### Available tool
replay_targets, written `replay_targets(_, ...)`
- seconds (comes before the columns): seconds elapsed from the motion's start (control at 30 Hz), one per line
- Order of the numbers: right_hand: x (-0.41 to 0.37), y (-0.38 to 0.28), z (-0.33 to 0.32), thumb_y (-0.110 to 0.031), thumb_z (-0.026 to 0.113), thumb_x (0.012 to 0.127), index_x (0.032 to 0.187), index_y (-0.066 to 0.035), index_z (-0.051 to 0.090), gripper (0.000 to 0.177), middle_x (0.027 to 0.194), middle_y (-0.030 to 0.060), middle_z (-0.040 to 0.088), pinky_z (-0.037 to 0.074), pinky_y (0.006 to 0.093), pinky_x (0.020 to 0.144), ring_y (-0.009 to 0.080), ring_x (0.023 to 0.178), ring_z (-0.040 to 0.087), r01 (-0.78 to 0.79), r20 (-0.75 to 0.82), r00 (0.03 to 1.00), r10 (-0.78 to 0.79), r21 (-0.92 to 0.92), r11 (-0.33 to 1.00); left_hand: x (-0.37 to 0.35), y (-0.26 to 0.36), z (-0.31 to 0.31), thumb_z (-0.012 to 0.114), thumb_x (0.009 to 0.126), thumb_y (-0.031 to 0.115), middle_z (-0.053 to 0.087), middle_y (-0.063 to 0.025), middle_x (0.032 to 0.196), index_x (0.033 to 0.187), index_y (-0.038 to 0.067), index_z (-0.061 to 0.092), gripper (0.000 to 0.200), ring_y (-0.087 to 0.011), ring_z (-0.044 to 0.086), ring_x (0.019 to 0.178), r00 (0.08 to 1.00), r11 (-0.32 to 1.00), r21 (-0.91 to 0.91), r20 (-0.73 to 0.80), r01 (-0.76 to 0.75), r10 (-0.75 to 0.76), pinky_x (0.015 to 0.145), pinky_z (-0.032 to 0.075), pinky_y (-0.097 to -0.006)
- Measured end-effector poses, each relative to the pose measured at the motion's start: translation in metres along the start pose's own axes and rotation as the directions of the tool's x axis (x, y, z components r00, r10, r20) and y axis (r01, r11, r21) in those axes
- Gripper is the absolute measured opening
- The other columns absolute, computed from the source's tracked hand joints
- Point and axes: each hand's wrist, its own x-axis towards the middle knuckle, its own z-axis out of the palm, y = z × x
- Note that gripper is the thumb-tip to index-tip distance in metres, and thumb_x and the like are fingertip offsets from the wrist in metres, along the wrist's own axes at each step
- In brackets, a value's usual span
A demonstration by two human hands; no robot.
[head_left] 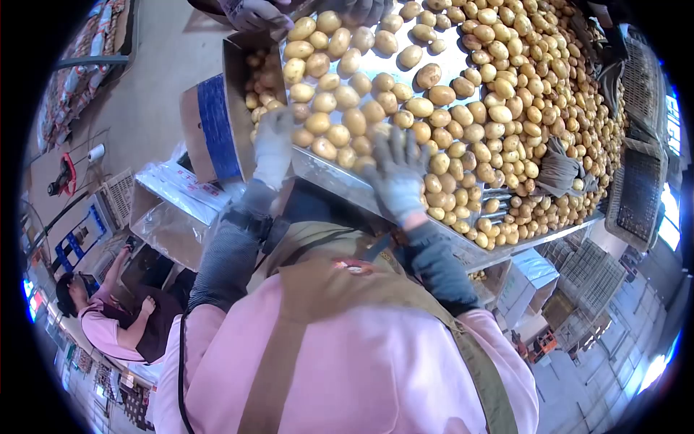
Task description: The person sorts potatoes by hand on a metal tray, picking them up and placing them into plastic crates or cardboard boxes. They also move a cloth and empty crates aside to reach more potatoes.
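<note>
Looking down through the head camera, I see my right hand (396, 173), in a grey glove, just right of centre. Its fingers are spread wide and flat over the potatoes (448, 94), and it grips nothing. The fingertips touch the tubers nearest the near edge of the metal table (325, 170).

The potatoes cover that table from centre out to 12 and 2 o'clock. They lie loosely spaced on the near side and in a dense heap toward 2 o'clock.

My left hand (273, 145), also gloved, sits at about 10 o'clock from centre. It is at the table's corner, just beside the open cardboard box (235, 98). The glove hides its fingers from me, so I cannot tell whether it holds a potato or hangs loose.

The box stands against the table's left end at 11 o'clock, and more potatoes lie inside it. A blue panel shows on its outer flap.

At 12 o'clock a co-worker's gloved hand (253, 13) rests on the far rim of the box. Another person in a pink top (108, 325) crouches at 8 o'clock, well apart from the table. A grey bundle (560, 170) lies among the potatoes at 3 o'clock. Dark plastic crates (636, 192) stand beyond it at the right edge.
</note>
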Motion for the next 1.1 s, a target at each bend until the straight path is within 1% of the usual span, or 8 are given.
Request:
replay_targets(0.07, 0.029, -0.013, 0.002, -0.049, 0.065, 0.088, 0.145, -0.026, 0.049, 0.064, 0.158, 0.0168, 0.035, 0.015, 0.0650, 0.117, 0.0401, 0.147, 0.029, 0.110, -0.017, 0.994, -0.111, -0.052, 0.993, -0.002, 0.009, 0.007, 0.061, 0.098, 0.023, 0.064, -0.0173, 0.118, 0.123, 0.003, 0.060, 0.033, -0.0244, 0.061, 0.111, 0.995, 0.971, 0.220, -0.032, -0.089, 0.098, 0.094, 0.049, -0.0368)
replay_targets(0.17, 0.087, 0.003, 0.009, -0.046, 0.063, 0.089, 0.144, -0.026, 0.050, 0.060, 0.158, 0.0132, 0.037, 0.018, 0.0672, 0.115, 0.0332, 0.146, 0.034, 0.293, -0.094, 0.947, -0.307, -0.139, 0.946, 0.004, 0.023, 0.006, 0.061, 0.098, 0.026, 0.062, -0.0194, 0.121, 0.127, 0.001, 0.057, 0.039, -0.0238, 0.061, 0.112, 0.995, 0.995, -0.015, -0.029, 0.096, -0.096, 0.096, 0.049, -0.0368)
replay_targets(0.27, 0.160, 0.035, -0.007, -0.044, 0.058, 0.092, 0.142, -0.023, 0.052, 0.054, 0.153, 0.0113, 0.043, 0.028, 0.0685, 0.107, 0.0390, 0.142, 0.035, 0.139, -0.266, 0.932, -0.248, -0.369, 0.919, 0.016, 0.000, -0.001, 0.067, 0.094, 0.033, 0.062, -0.0210, 0.121, 0.130, 0.000, 0.055, 0.051, -0.0285, 0.061, 0.111, 0.997, 0.994, 0.079, 0.000, 0.078, -0.078, 0.097, 0.048, -0.0383)
replay_targets(0.37, 0.182, 0.004, 0.004, -0.050, 0.056, 0.092, 0.140, -0.019, 0.053, 0.057, 0.151, 0.0136, 0.044, 0.030, 0.0674, 0.105, 0.0415, 0.139, 0.037, 0.025, -0.309, 0.947, -0.091, -0.210, 0.977, 0.025, 0.005, -0.001, 0.071, 0.089, 0.040, 0.062, -0.0231, 0.116, 0.124, -0.001, 0.059, 0.055, -0.0324, 0.062, 0.105, 0.999, 0.953, 0.301, 0.016, 0.043, -0.050, 0.093, 0.050, -0.0408)
replay_targets(0.53, 0.062, -0.032, 0.012, -0.045, 0.064, 0.087, 0.144, -0.015, 0.051, 0.066, 0.151, 0.0098, 0.045, 0.018, 0.0636, 0.117, 0.0378, 0.144, 0.031, 0.318, -0.052, 0.947, -0.318, 0.004, 0.948, 0.025, -0.014, -0.002, 0.073, 0.086, 0.038, 0.065, -0.0219, 0.111, 0.122, 0.004, 0.061, 0.051, -0.0352, 0.064, 0.103, 1.000, 0.963, 0.269, -0.009, 0.031, -0.030, 0.090, 0.051, -0.0423)
replay_targets(0.6, 0.019, -0.009, 0.010, -0.042, 0.068, 0.085, 0.141, -0.016, 0.054, 0.064, 0.150, 0.0091, 0.047, 0.015, 0.0609, 0.118, 0.0384, 0.142, 0.037, 0.264, -0.082, 0.961, -0.264, -0.013, 0.965, 0.024, -0.017, -0.010, 0.070, 0.088, 0.037, 0.062, -0.0198, 0.126, 0.126, 0.008, 0.060, 0.049, -0.0347, 0.060, 0.118, 0.974, 0.946, 0.249, 0.037, 0.206, -0.222, 0.099, 0.048, -0.0403)
replay_targets(0.77, -0.012, 0.052, -0.003, -0.050, 0.061, 0.089, 0.148, -0.021, 0.048, 0.067, 0.160, 0.0153, 0.034, 0.011, 0.0613, 0.119, 0.0365, 0.149, 0.027, -0.125, -0.081, 0.990, 0.113, -0.171, 0.977, 0.010, -0.022, -0.002, 0.067, 0.089, 0.031, 0.056, -0.0210, 0.135, 0.137, 0.009, 0.052, 0.055, -0.0415, 0.052, 0.125, 0.991, 0.926, 0.371, -0.081, -0.072, 0.110, 0.105, 0.042, -0.0472)
replay_targets(1.1, 0.006, 0.072, 0.002, -0.036, 0.062, 0.093, 0.144, -0.018, 0.052, 0.055, 0.152, 0.0197, 0.042, 0.020, 0.0566, 0.119, 0.0363, 0.143, 0.036, -0.054, -0.301, 0.949, 0.099, 0.153, 0.987, 0.075, -0.011, 0.000, 0.075, 0.084, 0.038, 0.061, -0.0230, 0.123, 0.132, 0.007, 0.055, 0.060, -0.0395, 0.059, 0.114, 0.996, 0.911, 0.405, 0.075, -0.081, 0.055, 0.097, 0.047, -0.0473)
